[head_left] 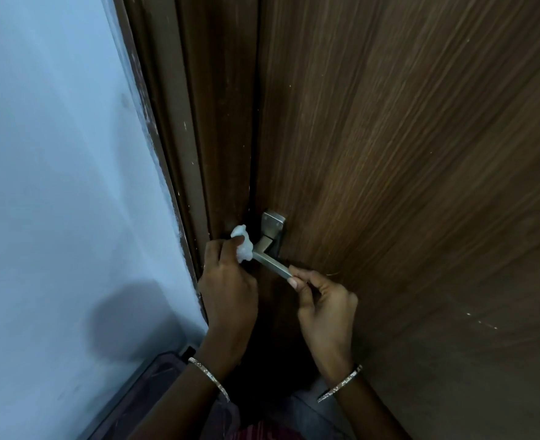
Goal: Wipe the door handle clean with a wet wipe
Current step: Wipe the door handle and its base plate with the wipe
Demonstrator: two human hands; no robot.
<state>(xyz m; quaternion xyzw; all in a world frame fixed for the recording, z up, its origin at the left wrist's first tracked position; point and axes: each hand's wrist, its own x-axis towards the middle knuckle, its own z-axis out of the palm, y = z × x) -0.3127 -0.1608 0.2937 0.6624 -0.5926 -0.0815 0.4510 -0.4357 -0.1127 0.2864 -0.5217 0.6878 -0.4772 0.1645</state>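
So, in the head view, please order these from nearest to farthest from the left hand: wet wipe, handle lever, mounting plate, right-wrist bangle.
1. wet wipe: held in the left hand itself.
2. handle lever: just right of the wipe.
3. mounting plate: above the lever, on the door.
4. right-wrist bangle: far lower right.

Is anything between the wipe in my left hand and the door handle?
Nothing visible. The wet wipe, bunched in the left hand, already sits against the door handle near its bend. Only the right hand, pinching the lever's free end, covers that tip.
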